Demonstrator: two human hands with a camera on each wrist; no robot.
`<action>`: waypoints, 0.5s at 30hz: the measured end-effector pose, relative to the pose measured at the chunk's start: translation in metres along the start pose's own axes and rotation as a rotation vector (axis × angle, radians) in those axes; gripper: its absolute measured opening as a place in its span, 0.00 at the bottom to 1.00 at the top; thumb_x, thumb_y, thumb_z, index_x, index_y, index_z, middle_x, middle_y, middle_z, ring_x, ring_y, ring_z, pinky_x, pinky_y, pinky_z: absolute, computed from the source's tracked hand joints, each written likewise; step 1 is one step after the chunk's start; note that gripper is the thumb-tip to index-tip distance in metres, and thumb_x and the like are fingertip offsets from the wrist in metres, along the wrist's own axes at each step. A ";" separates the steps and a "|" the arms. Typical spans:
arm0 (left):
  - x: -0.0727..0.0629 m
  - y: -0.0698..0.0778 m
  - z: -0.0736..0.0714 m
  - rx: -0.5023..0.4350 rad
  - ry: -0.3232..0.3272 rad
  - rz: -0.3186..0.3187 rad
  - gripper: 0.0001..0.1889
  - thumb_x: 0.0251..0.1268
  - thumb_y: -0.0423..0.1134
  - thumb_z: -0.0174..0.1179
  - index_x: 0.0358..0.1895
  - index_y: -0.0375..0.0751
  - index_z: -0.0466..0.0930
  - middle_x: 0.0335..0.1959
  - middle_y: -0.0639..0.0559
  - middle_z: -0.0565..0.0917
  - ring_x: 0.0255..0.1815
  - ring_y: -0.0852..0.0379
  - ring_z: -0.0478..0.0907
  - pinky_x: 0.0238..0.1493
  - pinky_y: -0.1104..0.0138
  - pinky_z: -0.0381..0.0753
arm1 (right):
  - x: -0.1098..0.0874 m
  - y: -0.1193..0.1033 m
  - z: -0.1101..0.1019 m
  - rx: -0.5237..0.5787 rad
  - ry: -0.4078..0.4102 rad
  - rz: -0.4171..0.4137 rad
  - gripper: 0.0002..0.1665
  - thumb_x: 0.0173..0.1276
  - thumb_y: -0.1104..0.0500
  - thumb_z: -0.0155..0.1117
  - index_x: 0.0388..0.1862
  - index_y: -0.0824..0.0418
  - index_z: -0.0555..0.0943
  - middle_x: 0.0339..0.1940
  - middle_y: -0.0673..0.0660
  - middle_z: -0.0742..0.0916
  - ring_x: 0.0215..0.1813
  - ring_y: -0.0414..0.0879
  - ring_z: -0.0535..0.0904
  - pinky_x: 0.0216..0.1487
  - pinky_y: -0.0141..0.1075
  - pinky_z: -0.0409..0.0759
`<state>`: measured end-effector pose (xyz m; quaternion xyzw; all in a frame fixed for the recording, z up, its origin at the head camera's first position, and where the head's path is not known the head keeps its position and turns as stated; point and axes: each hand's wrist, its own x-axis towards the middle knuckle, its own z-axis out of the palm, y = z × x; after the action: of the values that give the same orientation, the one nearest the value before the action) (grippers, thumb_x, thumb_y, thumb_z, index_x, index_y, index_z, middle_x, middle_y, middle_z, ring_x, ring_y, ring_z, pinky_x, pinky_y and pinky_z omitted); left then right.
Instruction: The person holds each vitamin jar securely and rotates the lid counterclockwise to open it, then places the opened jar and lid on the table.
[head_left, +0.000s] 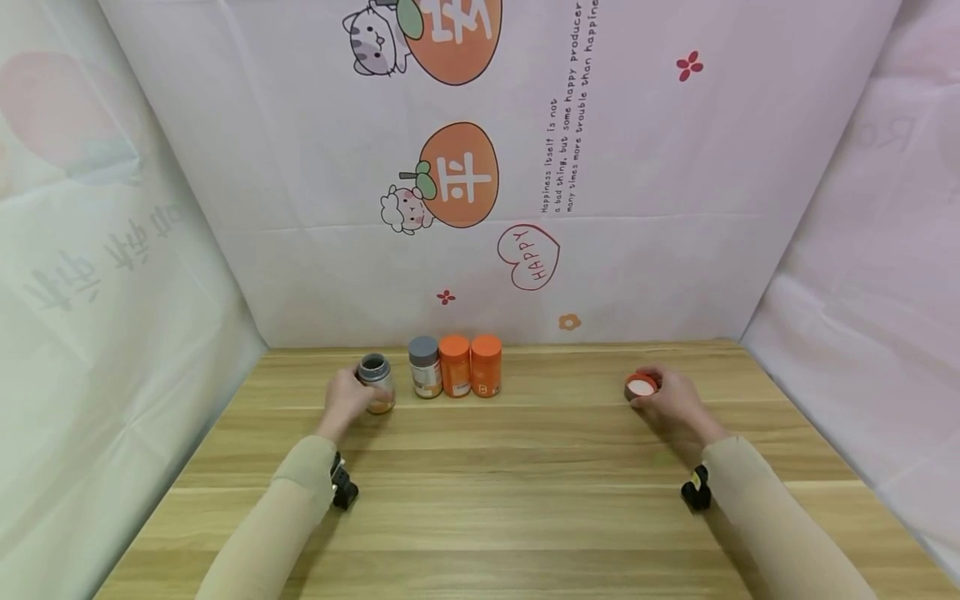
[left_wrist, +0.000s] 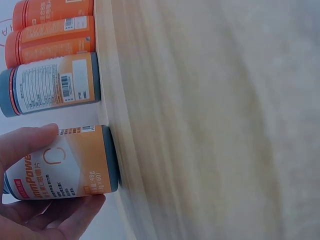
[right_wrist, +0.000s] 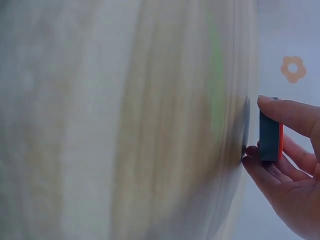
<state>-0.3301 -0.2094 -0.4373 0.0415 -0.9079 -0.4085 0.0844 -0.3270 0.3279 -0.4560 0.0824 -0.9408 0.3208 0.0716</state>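
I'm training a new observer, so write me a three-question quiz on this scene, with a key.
1. True or false: the bottle in the left hand is closed.
2. Multiple choice: what does the right hand hold?
A) an orange jar
B) a grey lid
C) nothing
3. Count: how many capped bottles stand in a row on the table, and which cap colours do they have?

Key:
1. False; the head view shows it open at the top.
2. B.
3. Three: one grey-capped bottle and two orange-capped bottles.
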 end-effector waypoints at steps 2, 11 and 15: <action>0.001 -0.001 -0.001 0.005 0.003 -0.002 0.35 0.36 0.38 0.74 0.55 0.30 0.75 0.48 0.33 0.82 0.51 0.38 0.77 0.55 0.49 0.73 | 0.001 0.002 -0.001 -0.004 -0.001 0.003 0.37 0.51 0.62 0.74 0.59 0.74 0.71 0.52 0.75 0.79 0.53 0.67 0.75 0.54 0.56 0.71; 0.005 -0.003 -0.002 -0.004 0.010 -0.030 0.34 0.38 0.38 0.73 0.54 0.29 0.75 0.48 0.32 0.82 0.51 0.38 0.78 0.55 0.50 0.74 | 0.006 0.008 -0.004 -0.011 -0.015 0.037 0.38 0.52 0.61 0.73 0.61 0.74 0.70 0.52 0.76 0.79 0.52 0.67 0.75 0.53 0.55 0.71; 0.007 -0.004 -0.003 -0.029 0.007 -0.056 0.33 0.40 0.39 0.72 0.55 0.30 0.75 0.49 0.33 0.81 0.51 0.38 0.77 0.55 0.50 0.74 | 0.008 0.009 -0.005 -0.013 -0.020 0.033 0.39 0.53 0.61 0.72 0.61 0.74 0.69 0.53 0.77 0.78 0.53 0.68 0.75 0.52 0.55 0.72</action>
<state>-0.3367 -0.2158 -0.4375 0.0673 -0.9001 -0.4236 0.0767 -0.3361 0.3370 -0.4563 0.0699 -0.9448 0.3151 0.0573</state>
